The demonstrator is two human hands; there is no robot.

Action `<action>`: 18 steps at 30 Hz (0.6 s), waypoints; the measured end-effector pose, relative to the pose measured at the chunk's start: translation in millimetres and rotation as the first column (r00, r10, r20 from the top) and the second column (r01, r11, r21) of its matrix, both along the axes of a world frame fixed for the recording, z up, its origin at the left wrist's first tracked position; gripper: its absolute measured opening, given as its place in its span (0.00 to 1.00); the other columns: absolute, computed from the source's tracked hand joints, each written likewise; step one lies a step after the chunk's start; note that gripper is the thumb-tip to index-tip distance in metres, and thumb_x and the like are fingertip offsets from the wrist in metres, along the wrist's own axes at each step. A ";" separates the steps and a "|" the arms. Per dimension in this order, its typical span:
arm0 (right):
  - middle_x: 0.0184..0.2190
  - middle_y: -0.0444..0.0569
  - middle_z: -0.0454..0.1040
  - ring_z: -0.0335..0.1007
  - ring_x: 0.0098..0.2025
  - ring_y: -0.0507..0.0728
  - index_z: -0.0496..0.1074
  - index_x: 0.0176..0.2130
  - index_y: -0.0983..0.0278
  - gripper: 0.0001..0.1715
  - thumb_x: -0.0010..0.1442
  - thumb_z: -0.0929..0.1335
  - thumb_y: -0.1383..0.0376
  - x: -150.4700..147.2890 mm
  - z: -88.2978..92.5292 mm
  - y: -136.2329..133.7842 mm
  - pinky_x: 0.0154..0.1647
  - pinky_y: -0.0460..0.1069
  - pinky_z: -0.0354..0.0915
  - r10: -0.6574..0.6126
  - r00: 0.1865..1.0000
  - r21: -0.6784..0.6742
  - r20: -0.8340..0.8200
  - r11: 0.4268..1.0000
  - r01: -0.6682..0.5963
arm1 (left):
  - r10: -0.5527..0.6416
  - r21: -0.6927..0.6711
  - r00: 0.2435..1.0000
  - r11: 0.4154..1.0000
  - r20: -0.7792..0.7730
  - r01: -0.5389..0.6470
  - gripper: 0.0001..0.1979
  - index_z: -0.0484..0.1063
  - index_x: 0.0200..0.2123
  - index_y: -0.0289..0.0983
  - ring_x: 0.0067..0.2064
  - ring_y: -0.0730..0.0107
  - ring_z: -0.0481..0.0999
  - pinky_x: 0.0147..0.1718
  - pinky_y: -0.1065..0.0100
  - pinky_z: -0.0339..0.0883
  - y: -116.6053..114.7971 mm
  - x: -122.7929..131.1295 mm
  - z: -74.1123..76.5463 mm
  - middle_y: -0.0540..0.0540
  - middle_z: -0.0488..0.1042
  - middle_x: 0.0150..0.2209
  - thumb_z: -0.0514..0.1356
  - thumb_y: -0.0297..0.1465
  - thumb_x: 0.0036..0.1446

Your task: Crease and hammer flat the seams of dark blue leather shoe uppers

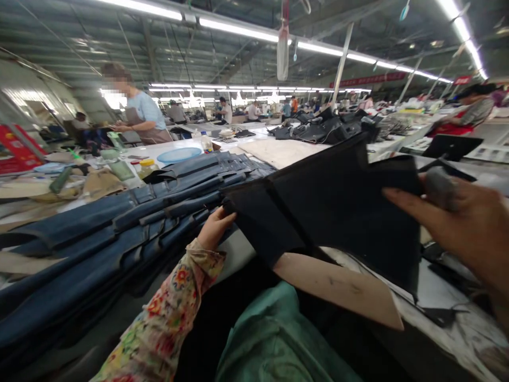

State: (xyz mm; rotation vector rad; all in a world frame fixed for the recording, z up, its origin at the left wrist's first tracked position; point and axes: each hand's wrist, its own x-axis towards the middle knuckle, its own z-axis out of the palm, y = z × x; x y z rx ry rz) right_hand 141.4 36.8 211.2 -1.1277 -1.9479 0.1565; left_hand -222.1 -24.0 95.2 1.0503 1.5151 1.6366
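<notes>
A large dark navy panel with a darker seam strip hangs raised in front of me. My left hand, below a floral sleeve, pinches its left corner. At the right edge of the panel is my right hand, with a grey object at its fingers that I cannot make out. Its index finger lies along the panel. Beneath the panel a beige curved piece sticks out. To the left lie overlapping rows of blue panels with dark edges.
Behind stand a blue round tray, a yellow-lidded jar and a small bottle. Dark pieces are heaped farther back. A person in an apron stands at back left; another person is at right. Green cloth is below.
</notes>
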 end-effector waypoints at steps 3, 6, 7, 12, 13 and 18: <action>0.16 0.42 0.62 0.55 0.19 0.49 0.69 0.26 0.66 0.34 0.50 0.61 0.37 -7.8 -9.1 13.8 0.20 0.46 0.51 -0.003 0.993 -0.046 0.116 0.999 0.008 | -0.040 -0.130 0.998 0.990 0.046 0.045 0.24 0.72 0.37 0.35 0.33 0.68 0.72 0.30 0.69 0.65 4.9 6.2 -31.0 0.45 0.74 0.36 0.68 0.40 0.35; 0.16 0.42 0.62 0.56 0.20 0.49 0.68 0.26 0.66 0.34 0.51 0.61 0.38 -7.9 -16.0 18.6 0.21 0.46 0.52 -0.005 0.989 -0.093 0.148 0.995 0.019 | -0.052 -0.141 0.997 0.988 0.059 0.060 0.22 0.70 0.34 0.35 0.31 0.71 0.71 0.30 0.69 0.65 11.9 9.1 -38.8 0.47 0.73 0.32 0.65 0.42 0.38; 0.15 0.41 0.60 0.56 0.19 0.48 0.67 0.25 0.66 0.33 0.51 0.61 0.39 -8.0 -16.7 18.5 0.21 0.45 0.51 -0.009 0.990 -0.090 0.138 0.996 0.022 | -0.056 -0.139 0.997 0.988 0.057 0.064 0.22 0.70 0.35 0.35 0.32 0.71 0.71 0.31 0.69 0.65 14.1 8.1 -37.2 0.48 0.73 0.32 0.65 0.43 0.39; 0.15 0.39 0.59 0.56 0.19 0.48 0.67 0.24 0.66 0.33 0.53 0.58 0.40 -3.6 -25.3 18.5 0.22 0.45 0.50 0.005 0.981 -0.054 0.192 0.999 0.005 | -0.108 -0.177 0.993 0.979 -0.041 0.099 0.30 0.69 0.45 0.36 0.40 0.63 0.72 0.38 0.65 0.66 15.8 4.0 -36.6 0.44 0.73 0.43 0.63 0.46 0.40; 0.15 0.39 0.60 0.57 0.19 0.49 0.67 0.25 0.66 0.32 0.54 0.58 0.41 1.2 -31.4 20.4 0.22 0.45 0.51 0.015 0.974 -0.074 0.225 0.997 0.002 | -0.128 -0.197 0.988 0.974 -0.086 0.109 0.31 0.68 0.47 0.36 0.43 0.59 0.72 0.40 0.63 0.66 14.3 6.7 -42.7 0.42 0.72 0.46 0.62 0.47 0.41; 0.17 0.43 0.67 0.64 0.21 0.52 0.67 0.24 0.63 0.21 0.56 0.61 0.51 47.9 -83.7 34.6 0.22 0.45 0.52 0.087 0.870 -0.263 0.486 0.963 0.051 | -0.268 -0.272 0.950 0.937 -0.160 0.218 0.27 0.72 0.43 0.34 0.53 0.52 0.67 0.54 0.58 0.58 6.8 43.7 -95.0 0.41 0.72 0.49 0.62 0.45 0.42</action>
